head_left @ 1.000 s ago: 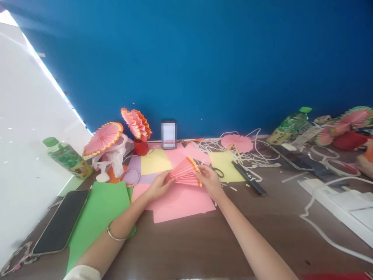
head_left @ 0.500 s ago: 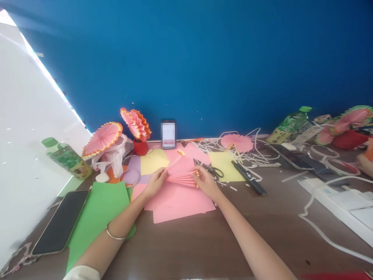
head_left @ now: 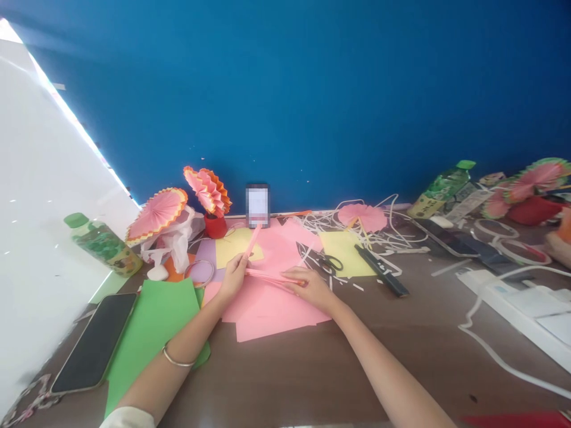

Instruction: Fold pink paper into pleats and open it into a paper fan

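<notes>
A pink pleated paper strip [head_left: 270, 277], its folds pressed into a narrow bundle, stretches between my two hands. Closed round its left end is my left hand [head_left: 234, 278]. My right hand [head_left: 310, 289] pinches the right end, where an orange edge shows at the fingertips. A second narrow pink folded piece [head_left: 254, 240] juts up and away from my left hand; where it meets the bundle is hidden by the fingers. Beneath both hands lie overlapping pink sheets [head_left: 272, 315]. Black-handled scissors [head_left: 331, 262] rest just beyond my right hand.
Green sheets [head_left: 151, 321] and a dark phone [head_left: 96, 342] lie left. Behind stand a bottle [head_left: 102, 244], a red pot [head_left: 215, 226] with a paper flower [head_left: 209, 190], and a propped phone [head_left: 257, 205]. White strips, a black cutter-like tool [head_left: 381, 270] and a power strip [head_left: 513, 315] lie right.
The pleats, slightly fanned before, are now squeezed together. My right hand has dropped a little and turned flatter. The second folded piece has swung from leaning right to more upright.
</notes>
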`<state>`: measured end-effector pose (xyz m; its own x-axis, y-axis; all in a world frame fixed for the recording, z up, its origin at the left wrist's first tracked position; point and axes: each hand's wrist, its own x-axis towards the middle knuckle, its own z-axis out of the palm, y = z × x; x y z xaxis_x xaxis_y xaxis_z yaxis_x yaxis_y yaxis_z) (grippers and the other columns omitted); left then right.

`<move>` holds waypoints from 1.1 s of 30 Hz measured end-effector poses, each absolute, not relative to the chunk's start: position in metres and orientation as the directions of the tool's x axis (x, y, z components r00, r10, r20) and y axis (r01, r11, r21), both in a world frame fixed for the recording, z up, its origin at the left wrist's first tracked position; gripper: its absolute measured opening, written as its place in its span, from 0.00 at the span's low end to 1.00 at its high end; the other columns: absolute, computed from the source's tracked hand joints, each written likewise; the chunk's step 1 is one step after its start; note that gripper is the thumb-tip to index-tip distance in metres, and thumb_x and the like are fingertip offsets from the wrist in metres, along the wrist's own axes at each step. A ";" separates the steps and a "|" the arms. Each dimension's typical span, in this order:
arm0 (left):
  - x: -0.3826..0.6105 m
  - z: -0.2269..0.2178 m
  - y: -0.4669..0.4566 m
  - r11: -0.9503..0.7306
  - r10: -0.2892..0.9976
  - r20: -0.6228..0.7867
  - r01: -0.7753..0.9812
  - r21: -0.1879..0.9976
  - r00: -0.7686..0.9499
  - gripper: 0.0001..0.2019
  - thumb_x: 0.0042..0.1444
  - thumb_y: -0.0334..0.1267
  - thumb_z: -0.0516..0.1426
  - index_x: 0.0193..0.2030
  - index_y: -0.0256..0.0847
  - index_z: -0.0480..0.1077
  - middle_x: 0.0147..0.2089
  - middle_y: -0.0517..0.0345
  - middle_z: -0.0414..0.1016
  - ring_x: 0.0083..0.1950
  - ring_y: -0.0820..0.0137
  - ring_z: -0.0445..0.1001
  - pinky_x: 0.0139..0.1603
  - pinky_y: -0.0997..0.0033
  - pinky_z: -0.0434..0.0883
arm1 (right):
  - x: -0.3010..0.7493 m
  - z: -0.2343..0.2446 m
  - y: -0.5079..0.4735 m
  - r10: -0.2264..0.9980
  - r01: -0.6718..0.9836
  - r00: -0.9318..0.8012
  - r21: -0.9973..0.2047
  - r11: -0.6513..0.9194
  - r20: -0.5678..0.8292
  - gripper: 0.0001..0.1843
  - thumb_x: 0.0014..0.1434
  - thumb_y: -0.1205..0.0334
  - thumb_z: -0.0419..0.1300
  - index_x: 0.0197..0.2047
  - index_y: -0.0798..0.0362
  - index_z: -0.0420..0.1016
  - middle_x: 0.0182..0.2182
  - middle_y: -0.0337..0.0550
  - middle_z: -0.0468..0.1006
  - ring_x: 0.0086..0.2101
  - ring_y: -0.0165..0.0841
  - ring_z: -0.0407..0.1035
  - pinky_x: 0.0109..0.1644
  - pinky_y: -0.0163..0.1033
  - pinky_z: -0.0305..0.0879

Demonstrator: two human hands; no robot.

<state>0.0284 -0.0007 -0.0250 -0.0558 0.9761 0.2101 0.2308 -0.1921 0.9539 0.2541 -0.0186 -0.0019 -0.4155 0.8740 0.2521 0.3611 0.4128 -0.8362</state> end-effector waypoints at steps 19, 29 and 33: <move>0.033 -0.025 -0.004 -0.125 0.983 0.112 -0.088 0.988 -0.142 0.15 0.54 0.49 0.50 0.39 0.39 0.58 0.34 0.54 0.73 0.27 0.73 0.72 0.32 0.70 0.70 | 0.267 -0.024 -0.002 0.690 0.664 -0.115 -0.461 0.589 0.715 0.15 0.59 0.63 0.50 0.47 0.47 0.72 0.41 0.46 0.74 0.42 0.36 0.69 0.48 0.43 0.66; 0.044 -0.013 -0.022 -0.219 0.968 0.180 0.232 0.948 0.177 0.15 0.57 0.45 0.49 0.41 0.37 0.68 0.34 0.55 0.72 0.31 0.73 0.70 0.34 0.73 0.68 | 0.244 -0.012 -0.016 0.814 0.646 -0.015 -0.616 0.451 0.580 0.36 0.51 0.52 0.59 0.61 0.49 0.52 0.54 0.53 0.62 0.54 0.46 0.56 0.54 0.56 0.55; 0.050 -0.009 -0.030 -0.262 0.939 0.173 0.293 0.919 0.296 0.14 0.57 0.44 0.49 0.42 0.38 0.69 0.37 0.53 0.74 0.35 0.71 0.72 0.38 0.71 0.69 | 0.231 -0.004 -0.026 0.946 0.203 0.014 -0.928 0.314 0.323 0.48 0.47 0.52 0.63 0.64 0.46 0.39 0.56 0.52 0.61 0.49 0.40 0.64 0.47 0.46 0.66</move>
